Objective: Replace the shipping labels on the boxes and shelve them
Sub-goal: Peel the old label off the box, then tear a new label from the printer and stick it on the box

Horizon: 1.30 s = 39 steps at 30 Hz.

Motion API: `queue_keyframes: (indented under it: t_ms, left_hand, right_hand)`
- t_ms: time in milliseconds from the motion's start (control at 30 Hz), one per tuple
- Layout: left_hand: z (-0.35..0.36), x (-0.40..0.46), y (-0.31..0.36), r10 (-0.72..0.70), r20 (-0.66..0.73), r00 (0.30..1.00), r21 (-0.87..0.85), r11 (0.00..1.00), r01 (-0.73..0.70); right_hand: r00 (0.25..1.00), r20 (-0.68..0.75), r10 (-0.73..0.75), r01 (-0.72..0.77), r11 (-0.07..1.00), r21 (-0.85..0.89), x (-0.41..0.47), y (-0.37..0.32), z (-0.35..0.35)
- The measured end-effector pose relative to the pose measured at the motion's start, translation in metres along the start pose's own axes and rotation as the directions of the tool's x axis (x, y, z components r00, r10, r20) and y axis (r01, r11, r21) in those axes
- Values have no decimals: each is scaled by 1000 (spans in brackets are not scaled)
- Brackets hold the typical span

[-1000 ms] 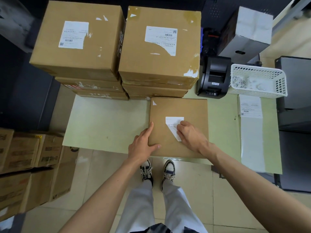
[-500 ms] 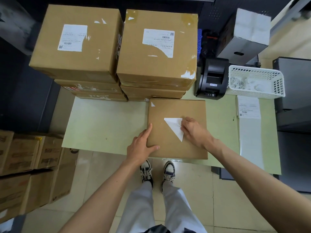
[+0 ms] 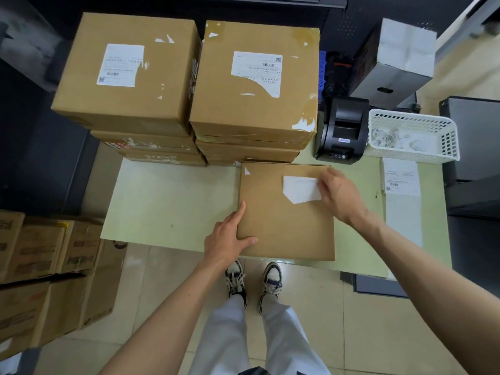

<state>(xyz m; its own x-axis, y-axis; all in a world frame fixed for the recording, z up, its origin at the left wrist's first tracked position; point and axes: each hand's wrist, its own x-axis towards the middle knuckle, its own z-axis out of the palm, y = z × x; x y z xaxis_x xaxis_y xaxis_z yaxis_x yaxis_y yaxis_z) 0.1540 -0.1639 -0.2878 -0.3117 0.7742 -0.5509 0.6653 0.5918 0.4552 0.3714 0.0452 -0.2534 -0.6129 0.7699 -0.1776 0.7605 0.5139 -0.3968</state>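
Box (image 3: 284, 228) lies flat at table (image 3: 173, 201) front edge, long side running away from the person. Label (image 3: 300, 189) w/ blank white side up, long axis across box. Right hand (image 3: 342, 198) pinches label's right end; left hand (image 3: 230, 238) open, fingers straight, pressing box's near-left corner.

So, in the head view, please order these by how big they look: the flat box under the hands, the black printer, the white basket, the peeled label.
1. flat box, clearly largest
2. white basket and black printer: too similar to rank
3. peeled label, smallest, pinched by the right hand
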Motion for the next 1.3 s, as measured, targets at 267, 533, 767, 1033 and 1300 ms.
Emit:
queue_keyframes:
  t_ms: [267,533,767,1033,1300]
  left_hand:
    - [-5,5,9,-22,15,1000,149,989,19]
    - [-38,-6,107,270,-16,963,-283,922,-263]
    - [-29,-2,146,414,-21,910,-419,823,-384]
    - [-36,-7,169,444,-81,892,-406,803,-436]
    - [-44,-5,200,436,-88,896,-362,823,-437]
  right_hand:
    - [964,-157,217,-199,973,120,-20,31,-36]
    - [957,88,275,-256,666,700,-53,-18,-51]
    - [966,172,192,-247,503,828,-72,-34,-66]
    - [958,15,285,-199,629,752,-71,-14,-71]
    - [988,-132,81,40,690,723,-71,-12,-92]
